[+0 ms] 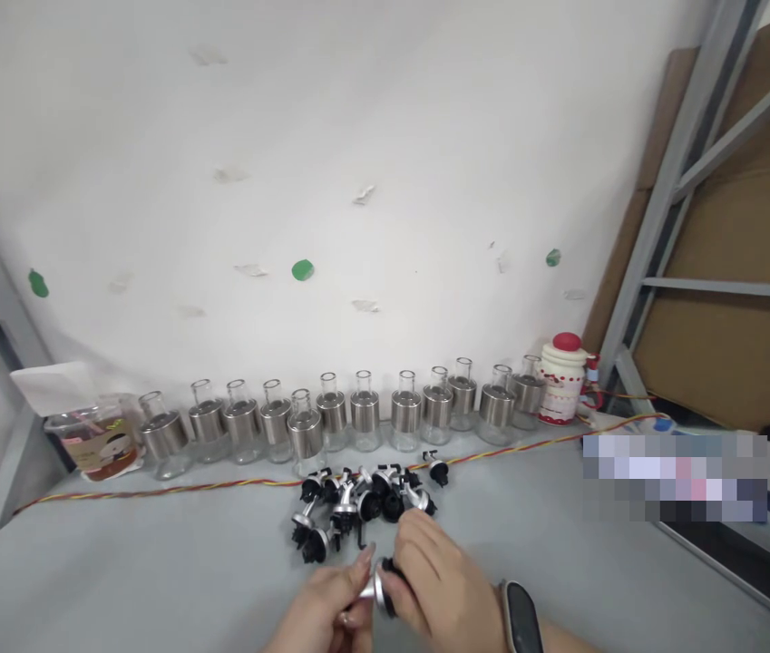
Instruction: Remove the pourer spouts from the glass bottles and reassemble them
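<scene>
– Left hand [323,603] and right hand [443,576] meet, clamped on one pourer [379,591]: left at silver, right at black, just in front of the pourer pile [345,517]. Technique?

– Judgement: steady the silver, keep axis straight. Bottles [365,411] stand behind pile.

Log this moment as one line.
held: silver-and-black spout | left hand: at silver side | right hand: at black side | loose spouts: piled beyond | glass bottles: standing behind pile

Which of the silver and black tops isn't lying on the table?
The silver-and-black top held between the left hand and right hand, nearest the camera; the other tops lie on the grey table.
</scene>
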The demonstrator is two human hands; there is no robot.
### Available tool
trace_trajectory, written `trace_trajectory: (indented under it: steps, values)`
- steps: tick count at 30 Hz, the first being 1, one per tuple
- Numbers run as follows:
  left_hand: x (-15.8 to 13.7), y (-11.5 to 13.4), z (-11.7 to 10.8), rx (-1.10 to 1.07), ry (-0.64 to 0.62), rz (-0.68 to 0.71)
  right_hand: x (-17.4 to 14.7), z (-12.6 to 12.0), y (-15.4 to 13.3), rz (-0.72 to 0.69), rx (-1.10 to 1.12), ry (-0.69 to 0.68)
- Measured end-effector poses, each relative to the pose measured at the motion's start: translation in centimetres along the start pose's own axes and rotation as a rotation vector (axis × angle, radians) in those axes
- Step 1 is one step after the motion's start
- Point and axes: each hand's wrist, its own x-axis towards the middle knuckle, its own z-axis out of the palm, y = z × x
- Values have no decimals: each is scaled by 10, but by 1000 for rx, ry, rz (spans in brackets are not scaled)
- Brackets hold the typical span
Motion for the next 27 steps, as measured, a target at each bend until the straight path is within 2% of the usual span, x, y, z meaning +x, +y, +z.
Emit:
trace_trajectory:
  steps: [4, 6, 7, 8, 10, 13, 16, 17, 21, 23, 25, 27]
  values:
    - [-9, -7, 0, 497, 341, 513, 3, 8, -3, 603, 311, -179]
    - [-10, -9, -5, 669, 449, 671, 4, 8, 7, 827, 352, -327]
    - [-10, -8, -7, 706, 484, 709, 5, 5, 16, 875, 289, -397]
    - [-10, -8, -9, 712, 508, 722, 6, 1, 25, 863, 159, -439]
    - [-7, -6, -12, 642, 524, 675, 7, -11, 45, 757, -259, -553]
    - [3, -7, -14, 361, 450, 448, 5, -25, 65, 760, -436, -618]
    - [16, -10, -17, 56, 291, 166, 3, -29, 67, 760, -487, -636]
    - [19, -10, -19, -10, 254, 126, 3, -29, 65, 755, -505, -631]
    - [25, -9, -21, -203, 225, 99, 12, -33, 54, 696, -572, -561]
    - [24, -8, -17, -255, 143, 93, 17, -36, 46, 639, -568, -504]
    - [20, -7, -12, -232, 82, 122, 20, -36, 37, 635, -440, -475]
    - [16, -9, -7, -135, 64, 155, 20, -34, 27, 670, -148, -482]
